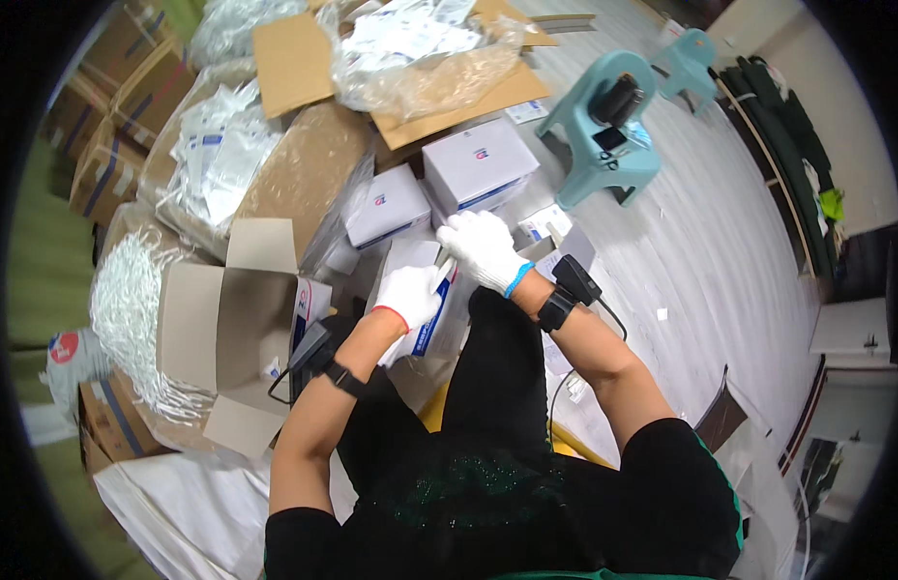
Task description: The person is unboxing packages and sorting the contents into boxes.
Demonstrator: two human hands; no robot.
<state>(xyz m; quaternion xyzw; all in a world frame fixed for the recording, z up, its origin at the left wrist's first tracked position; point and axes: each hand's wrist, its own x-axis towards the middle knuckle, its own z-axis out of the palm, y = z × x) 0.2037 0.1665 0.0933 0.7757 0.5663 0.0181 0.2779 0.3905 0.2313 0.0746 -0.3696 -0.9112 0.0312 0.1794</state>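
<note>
Between my knees stands a white box (429, 333) with a blue band and printing on its side. My left hand (410, 295), in a white knit glove with a red cuff, is closed on the box's top edge. Just beyond it, my right hand (483, 249), gloved in white with a blue cuff, is above the far right part of the box. Its fingers are curled, and what they hold is hidden. A narrow whitish shape shows between the two hands; I cannot tell whether it is a fingertip or a thing.
Two closed white boxes (480, 162) stand ahead. An open empty carton (260, 324) is at left, beside a heap of white cords (130, 309). Large plastic-lined cartons (299, 159) hold white packets (217, 145). Right ahead, a blue-green stool (608, 174) bears a dark bottle (617, 101).
</note>
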